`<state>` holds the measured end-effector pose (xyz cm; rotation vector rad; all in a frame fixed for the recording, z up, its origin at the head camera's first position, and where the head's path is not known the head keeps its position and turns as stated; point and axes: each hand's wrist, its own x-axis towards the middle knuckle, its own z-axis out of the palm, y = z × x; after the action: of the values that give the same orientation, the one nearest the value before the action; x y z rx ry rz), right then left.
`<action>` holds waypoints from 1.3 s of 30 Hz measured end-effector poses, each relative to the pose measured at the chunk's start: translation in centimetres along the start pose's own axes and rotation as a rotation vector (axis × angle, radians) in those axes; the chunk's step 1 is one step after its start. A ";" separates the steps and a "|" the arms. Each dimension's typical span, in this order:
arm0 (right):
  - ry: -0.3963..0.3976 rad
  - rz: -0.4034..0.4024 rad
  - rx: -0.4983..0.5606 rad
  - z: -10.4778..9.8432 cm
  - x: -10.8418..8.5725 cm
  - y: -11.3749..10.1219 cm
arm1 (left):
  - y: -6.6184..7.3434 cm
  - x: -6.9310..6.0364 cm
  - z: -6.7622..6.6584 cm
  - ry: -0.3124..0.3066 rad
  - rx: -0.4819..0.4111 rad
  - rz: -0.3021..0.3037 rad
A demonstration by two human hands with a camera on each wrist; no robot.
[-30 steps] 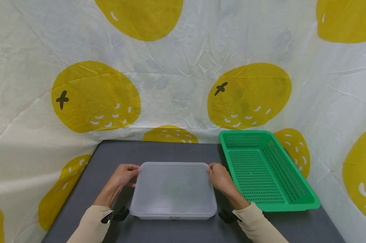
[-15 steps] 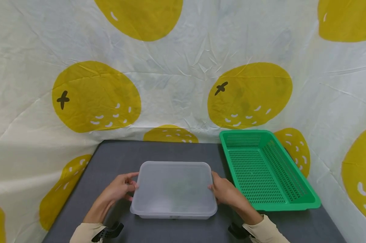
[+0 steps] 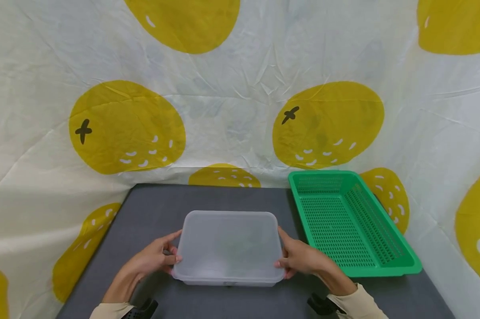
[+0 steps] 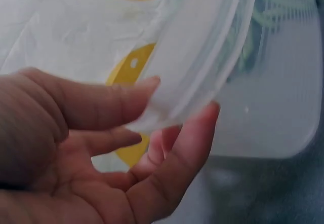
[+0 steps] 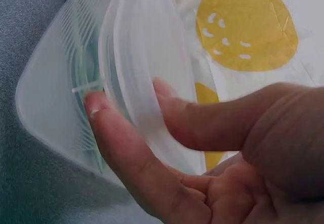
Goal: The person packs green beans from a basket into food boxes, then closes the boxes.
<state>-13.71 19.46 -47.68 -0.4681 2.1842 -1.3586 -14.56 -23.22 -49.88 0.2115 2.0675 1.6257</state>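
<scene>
A translucent plastic food container [image 3: 228, 282] sits on the table, with a frosted flat lid [image 3: 229, 241] on it. My left hand [image 3: 154, 257] pinches the lid's left edge; in the left wrist view its thumb [image 4: 109, 105] lies on the lid's top and a finger reaches under the rim. At the opposite edge, my right hand [image 3: 303, 258] pinches the lid in the same way, its thumb [image 5: 207, 125] on top. Through the container's wall, blurred green contents [image 4: 248, 49] show; their kind is unclear.
To the right stands a green perforated plastic basket [image 3: 335, 230], near the right arm. The dark grey table [image 3: 164, 199] meets a white cloth backdrop [image 3: 228, 124] printed with yellow fruit.
Both hands have slid along the lid's sides from its far corners toward me. The lidded container has shifted very slightly away; the basket has stayed put.
</scene>
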 end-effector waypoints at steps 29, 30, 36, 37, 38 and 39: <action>0.612 -0.115 -0.911 8.4 6.5 0.6 | 0.3 6.3 9.5 0.513 1.206 0.484; 0.617 -0.110 -0.911 8.5 6.7 0.8 | 0.1 6.5 9.6 0.517 1.218 0.488; 0.621 -0.117 -0.930 8.1 7.0 0.6 | -0.1 6.9 9.5 0.548 1.226 0.518; 0.622 -0.124 -0.933 7.9 7.2 0.5 | 0.0 7.0 9.4 0.545 1.220 0.514; 0.626 -0.134 -0.934 7.7 7.3 0.3 | 0.2 7.2 9.3 0.544 1.214 0.507; 0.632 -0.147 -0.937 7.4 7.5 0.2 | 0.4 7.3 9.2 0.544 1.207 0.496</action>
<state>-15.36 10.10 -52.38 -0.5752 3.3285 -0.4630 -16.60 -12.10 -53.09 0.7864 3.3912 0.3874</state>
